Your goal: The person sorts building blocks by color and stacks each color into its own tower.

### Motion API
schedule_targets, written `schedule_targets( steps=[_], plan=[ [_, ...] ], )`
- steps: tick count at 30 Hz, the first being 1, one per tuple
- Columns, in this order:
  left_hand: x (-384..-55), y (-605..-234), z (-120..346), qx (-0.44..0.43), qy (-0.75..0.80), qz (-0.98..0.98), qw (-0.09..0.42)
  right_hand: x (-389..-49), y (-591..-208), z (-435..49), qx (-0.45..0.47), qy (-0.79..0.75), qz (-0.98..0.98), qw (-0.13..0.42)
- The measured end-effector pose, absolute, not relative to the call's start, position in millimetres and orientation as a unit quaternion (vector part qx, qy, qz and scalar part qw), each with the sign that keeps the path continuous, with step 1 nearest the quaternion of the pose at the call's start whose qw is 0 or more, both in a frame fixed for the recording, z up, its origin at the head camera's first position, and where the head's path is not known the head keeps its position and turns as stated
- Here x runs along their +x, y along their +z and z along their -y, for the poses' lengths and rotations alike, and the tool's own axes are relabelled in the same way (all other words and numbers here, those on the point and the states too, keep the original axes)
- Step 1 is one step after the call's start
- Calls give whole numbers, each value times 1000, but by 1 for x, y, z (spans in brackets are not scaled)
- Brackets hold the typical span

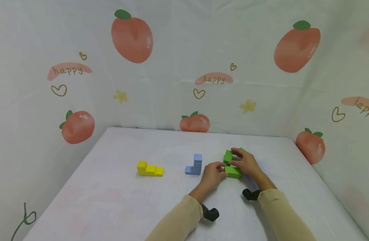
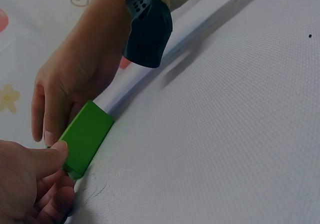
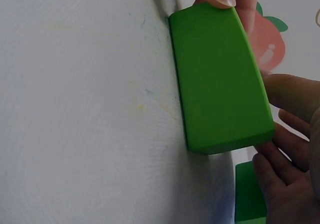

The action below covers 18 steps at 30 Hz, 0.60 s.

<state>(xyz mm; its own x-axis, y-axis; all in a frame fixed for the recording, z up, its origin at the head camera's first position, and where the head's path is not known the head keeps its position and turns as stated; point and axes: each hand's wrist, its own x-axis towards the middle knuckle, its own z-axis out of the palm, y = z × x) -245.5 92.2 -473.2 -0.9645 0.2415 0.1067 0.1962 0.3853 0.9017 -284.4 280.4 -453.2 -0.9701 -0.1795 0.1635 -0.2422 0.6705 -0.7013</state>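
On the right part of the table lie green blocks. A front green block point(image 1: 233, 172) lies flat, and my left hand point(image 1: 212, 175) pinches its left end, thumb on the near side and fingers curled behind, as the left wrist view shows. Just behind it is a rear green block point(image 1: 227, 157). My right hand point(image 1: 246, 164) holds this one from the right, index finger at its far end and thumb at its near end. Another green piece point(image 1: 243, 149) shows behind the right hand, mostly hidden; the right wrist view shows that green piece point(image 3: 249, 191) beside the fingers.
Left of the hands stands an L-shaped blue block figure point(image 1: 197, 164) with an upright column. Farther left sits a stepped yellow block figure point(image 1: 150, 169). Black wrist mounts point(image 1: 210, 213) jut from both sleeves. A fruit-patterned cloth point(image 1: 172, 93) hangs behind the white table point(image 1: 112, 201).
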Motion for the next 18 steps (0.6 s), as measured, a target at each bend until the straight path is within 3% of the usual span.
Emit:
schedule_targets(
  steps=[18],
  plan=[
    [-247, -474, -93, 121, 540, -833, 29, -260, -439, -295, 127, 390, 909, 71]
  ],
)
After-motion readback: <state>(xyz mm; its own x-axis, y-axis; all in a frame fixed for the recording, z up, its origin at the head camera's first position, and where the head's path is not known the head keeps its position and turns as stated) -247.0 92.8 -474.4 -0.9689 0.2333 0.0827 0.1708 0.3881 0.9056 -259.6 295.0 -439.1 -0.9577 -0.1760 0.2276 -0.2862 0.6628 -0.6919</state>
